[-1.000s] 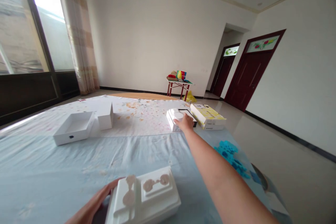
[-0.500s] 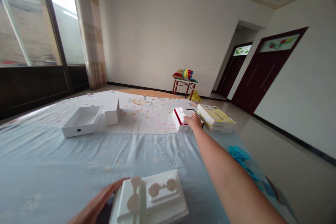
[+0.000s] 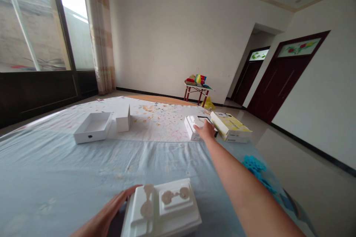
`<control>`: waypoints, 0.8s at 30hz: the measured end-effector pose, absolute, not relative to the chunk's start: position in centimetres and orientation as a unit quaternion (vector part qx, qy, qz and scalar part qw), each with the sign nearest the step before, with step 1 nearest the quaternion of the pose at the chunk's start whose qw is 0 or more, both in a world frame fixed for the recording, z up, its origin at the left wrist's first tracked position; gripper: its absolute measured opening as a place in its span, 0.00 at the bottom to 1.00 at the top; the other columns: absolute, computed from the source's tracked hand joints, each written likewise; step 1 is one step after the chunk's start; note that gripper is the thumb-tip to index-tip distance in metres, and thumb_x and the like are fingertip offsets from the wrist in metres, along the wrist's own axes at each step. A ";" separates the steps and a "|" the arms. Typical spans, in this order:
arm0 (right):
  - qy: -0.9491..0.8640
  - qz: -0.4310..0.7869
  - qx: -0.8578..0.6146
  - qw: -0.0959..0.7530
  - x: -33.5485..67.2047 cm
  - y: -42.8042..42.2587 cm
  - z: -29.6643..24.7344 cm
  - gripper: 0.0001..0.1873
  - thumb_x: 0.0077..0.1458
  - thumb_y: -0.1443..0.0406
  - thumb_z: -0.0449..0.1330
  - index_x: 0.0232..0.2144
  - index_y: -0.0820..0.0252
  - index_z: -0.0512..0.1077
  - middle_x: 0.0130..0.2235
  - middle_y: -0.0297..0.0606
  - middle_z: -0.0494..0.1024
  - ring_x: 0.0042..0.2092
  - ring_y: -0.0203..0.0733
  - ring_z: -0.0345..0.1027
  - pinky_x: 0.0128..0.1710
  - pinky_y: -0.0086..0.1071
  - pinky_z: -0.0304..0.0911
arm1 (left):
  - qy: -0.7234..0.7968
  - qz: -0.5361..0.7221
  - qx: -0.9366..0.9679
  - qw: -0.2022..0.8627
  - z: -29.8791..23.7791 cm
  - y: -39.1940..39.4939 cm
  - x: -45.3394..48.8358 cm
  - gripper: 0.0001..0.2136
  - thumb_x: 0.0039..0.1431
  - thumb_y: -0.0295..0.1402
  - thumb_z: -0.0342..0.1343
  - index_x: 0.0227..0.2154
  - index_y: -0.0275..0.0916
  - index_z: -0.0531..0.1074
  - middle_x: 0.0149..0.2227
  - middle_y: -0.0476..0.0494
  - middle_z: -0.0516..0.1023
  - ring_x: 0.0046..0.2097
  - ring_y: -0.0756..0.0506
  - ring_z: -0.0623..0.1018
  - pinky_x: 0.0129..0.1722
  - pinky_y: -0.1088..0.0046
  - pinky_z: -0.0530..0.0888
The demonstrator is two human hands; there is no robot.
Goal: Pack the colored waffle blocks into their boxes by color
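Observation:
My left hand lies along the left side of a white moulded tray at the bottom of the view, its fingers against the edge. Round brownish-grey patches show in the tray's raised sections. Farther off, my right arm reaches across to a small white box near the far right of the table. My right hand is closed on a white moulded insert at the box's top. A black-edged rectangular thing shows behind that hand, partly covered by it.
An open white box and an upright white box stand at the left. A yellow and white box is just right of my right hand. Blue textured material lies by the table's right edge, on a bluish cloth.
The white insert has gone lower into the small box, and the red interior seen before is now covered. My left hand stays at the tray. The whole view has shifted slightly.

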State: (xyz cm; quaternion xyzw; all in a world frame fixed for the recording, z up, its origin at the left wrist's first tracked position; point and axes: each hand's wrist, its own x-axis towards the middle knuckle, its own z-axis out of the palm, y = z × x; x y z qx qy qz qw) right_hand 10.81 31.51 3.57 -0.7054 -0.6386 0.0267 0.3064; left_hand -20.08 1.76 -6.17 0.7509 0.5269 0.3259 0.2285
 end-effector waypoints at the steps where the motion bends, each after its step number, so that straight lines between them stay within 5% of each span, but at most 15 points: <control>1: -0.655 0.039 -0.675 0.337 10.5 30.7 3.9 0.37 0.45 0.51 0.58 0.54 0.62 0.57 0.55 0.50 0.62 0.57 0.54 0.50 0.53 0.45 0.49 | 0.525 0.321 0.754 0.230 -5.9 1.7 -20.0 0.44 0.37 0.42 0.62 0.59 0.49 0.49 0.59 0.43 0.61 0.56 0.32 0.63 0.53 0.58 0.63; 4: -0.753 0.189 -0.504 0.379 9.7 26.9 4.6 0.36 0.47 0.52 0.58 0.55 0.62 0.55 0.56 0.48 0.61 0.57 0.47 0.54 0.54 0.41 0.51 | 0.519 0.302 0.763 0.239 -4.6 1.5 -19.6 0.43 0.40 0.41 0.61 0.60 0.48 0.47 0.59 0.42 0.60 0.56 0.33 0.64 0.53 0.59 0.63; 9: -0.860 0.427 -0.242 0.138 11.0 17.4 5.2 0.53 0.31 0.52 0.68 0.58 0.55 0.51 0.60 0.43 0.54 0.59 0.48 0.50 0.56 0.40 0.51 | 0.506 0.292 0.764 0.276 -2.3 1.4 -18.7 0.41 0.44 0.40 0.60 0.60 0.47 0.45 0.60 0.44 0.58 0.58 0.37 0.61 0.55 0.61 0.60; 13: -0.885 0.388 -0.253 0.052 12.5 12.2 5.4 0.61 0.25 0.53 0.70 0.60 0.52 0.45 0.62 0.41 0.48 0.61 0.50 0.43 0.59 0.41 0.43 | 0.504 0.289 0.756 0.302 -1.2 1.3 -18.1 0.40 0.45 0.41 0.59 0.60 0.45 0.46 0.61 0.42 0.57 0.58 0.36 0.61 0.55 0.59 0.59; 24: -0.909 0.314 -0.267 0.064 12.3 10.9 4.3 0.51 0.30 0.58 0.68 0.58 0.54 0.53 0.59 0.41 0.55 0.59 0.50 0.48 0.58 0.40 0.45 | 0.514 0.294 0.735 0.331 -1.0 1.0 -18.1 0.44 0.44 0.49 0.57 0.61 0.47 0.40 0.59 0.40 0.60 0.57 0.37 0.63 0.54 0.60 0.61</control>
